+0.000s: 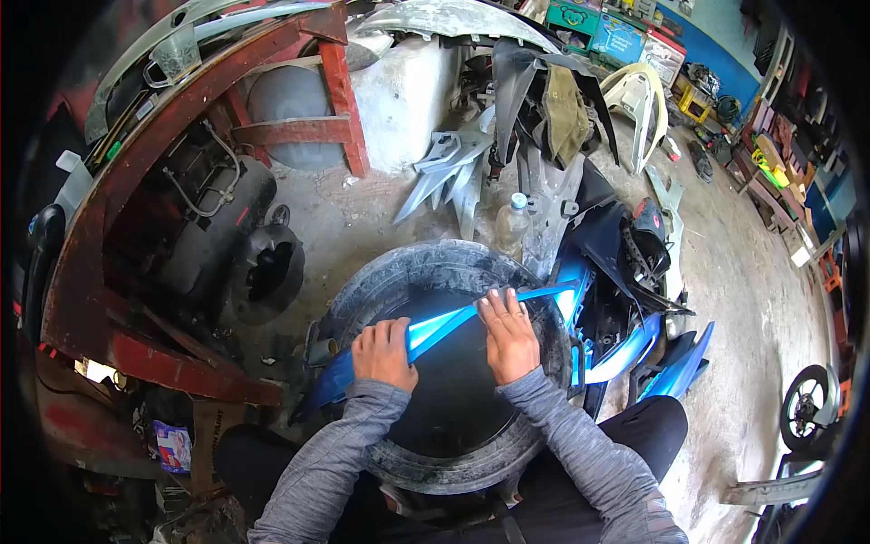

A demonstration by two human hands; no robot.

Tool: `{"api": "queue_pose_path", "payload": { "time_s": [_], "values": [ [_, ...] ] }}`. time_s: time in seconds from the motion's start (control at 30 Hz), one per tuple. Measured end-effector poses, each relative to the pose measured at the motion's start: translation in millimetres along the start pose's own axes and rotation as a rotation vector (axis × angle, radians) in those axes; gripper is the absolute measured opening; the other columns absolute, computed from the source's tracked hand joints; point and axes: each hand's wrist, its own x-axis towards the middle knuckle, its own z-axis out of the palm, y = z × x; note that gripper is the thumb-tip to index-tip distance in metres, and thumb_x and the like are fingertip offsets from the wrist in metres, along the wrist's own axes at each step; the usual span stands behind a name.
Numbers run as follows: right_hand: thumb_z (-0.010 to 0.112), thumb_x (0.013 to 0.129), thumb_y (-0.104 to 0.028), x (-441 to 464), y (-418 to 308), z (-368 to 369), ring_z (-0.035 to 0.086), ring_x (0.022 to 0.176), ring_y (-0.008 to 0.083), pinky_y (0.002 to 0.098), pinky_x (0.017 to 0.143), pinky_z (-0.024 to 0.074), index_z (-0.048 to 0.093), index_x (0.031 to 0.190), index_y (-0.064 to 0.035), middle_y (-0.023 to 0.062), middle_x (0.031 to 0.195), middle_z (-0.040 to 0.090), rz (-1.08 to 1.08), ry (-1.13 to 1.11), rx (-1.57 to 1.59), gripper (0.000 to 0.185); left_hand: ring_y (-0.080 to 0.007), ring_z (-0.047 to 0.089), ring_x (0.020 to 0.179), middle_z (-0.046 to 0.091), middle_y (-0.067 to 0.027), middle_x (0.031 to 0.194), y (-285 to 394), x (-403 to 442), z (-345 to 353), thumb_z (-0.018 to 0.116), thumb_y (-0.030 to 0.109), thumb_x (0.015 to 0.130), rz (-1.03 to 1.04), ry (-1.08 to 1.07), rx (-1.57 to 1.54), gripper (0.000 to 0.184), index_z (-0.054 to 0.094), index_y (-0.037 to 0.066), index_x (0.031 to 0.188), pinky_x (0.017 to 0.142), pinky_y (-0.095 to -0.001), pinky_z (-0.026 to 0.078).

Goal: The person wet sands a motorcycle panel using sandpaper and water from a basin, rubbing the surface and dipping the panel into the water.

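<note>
A long, narrow blue glossy panel lies slanted across a round black tub holding dark liquid. My left hand rests over the panel's left part, its fingers close together and curled over the upper edge. On the right part of the panel lies my right hand, palm down, its fingers extended over the surface. Neither hand shows another object; the palms' undersides are hidden. The panel's left end reaches past the tub's rim, and its right end is near the right rim.
A capped plastic bottle stands just behind the tub. Blue and black motorcycle parts lie on the right. At the left is a red wooden bench frame with a dark tank beneath. A wheel sits far right.
</note>
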Motion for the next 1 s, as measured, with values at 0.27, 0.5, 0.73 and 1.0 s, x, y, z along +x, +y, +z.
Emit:
{"api": "queue_pose_path", "payload": {
  "time_s": [0.27, 0.5, 0.73, 1.0],
  "values": [
    [0.058, 0.087, -0.002, -0.9, 7.5, 10.7, 0.046, 0.137, 0.0425, 0.0545, 0.114, 0.0358, 0.059, 0.135, -0.0029, 0.0193, 0.144, 0.054, 0.072, 0.064, -0.051, 0.048, -0.0329, 0.054, 0.111, 0.058, -0.0100, 0.117, -9.5, -5.2, 1.9, 0.073, 0.002, 0.061, 0.025, 0.004, 0.060, 0.069, 0.057, 0.011, 0.128, 0.097, -0.0464, 0.041],
    [0.058, 0.086, -0.004, -10.9, -15.5, 17.7, 0.043, 0.138, 0.0462, 0.0566, 0.111, 0.0380, 0.056, 0.138, -0.0022, 0.0209, 0.147, 0.050, -0.082, -0.015, 0.021, 0.051, -0.0332, 0.053, 0.112, 0.057, -0.0103, 0.117, -11.2, -0.6, 5.0, 0.073, 0.001, 0.061, -0.018, -0.042, 0.070, 0.069, 0.057, 0.011, 0.127, 0.099, -0.0463, 0.041],
    [0.058, 0.087, -0.004, -2.9, -28.4, 11.4, 0.045, 0.137, 0.0460, 0.0566, 0.111, 0.0382, 0.056, 0.137, 0.0001, 0.0228, 0.144, 0.052, -0.064, -0.047, 0.022, 0.050, -0.0330, 0.053, 0.110, 0.057, -0.0101, 0.116, -11.3, -2.6, 12.3, 0.074, 0.001, 0.060, -0.005, -0.021, 0.097, 0.069, 0.058, 0.011, 0.126, 0.098, -0.0455, 0.041],
    [0.057, 0.087, -0.004, 2.8, -13.1, 10.2, 0.043, 0.139, 0.0433, 0.0544, 0.113, 0.0373, 0.056, 0.138, -0.0020, 0.0193, 0.148, 0.049, -0.052, -0.049, -0.049, 0.051, -0.0329, 0.053, 0.109, 0.056, -0.0106, 0.114, -7.3, -5.4, 7.7, 0.075, 0.002, 0.059, -0.007, -0.014, 0.097, 0.070, 0.058, 0.010, 0.126, 0.099, -0.0449, 0.041]
  ]
}}
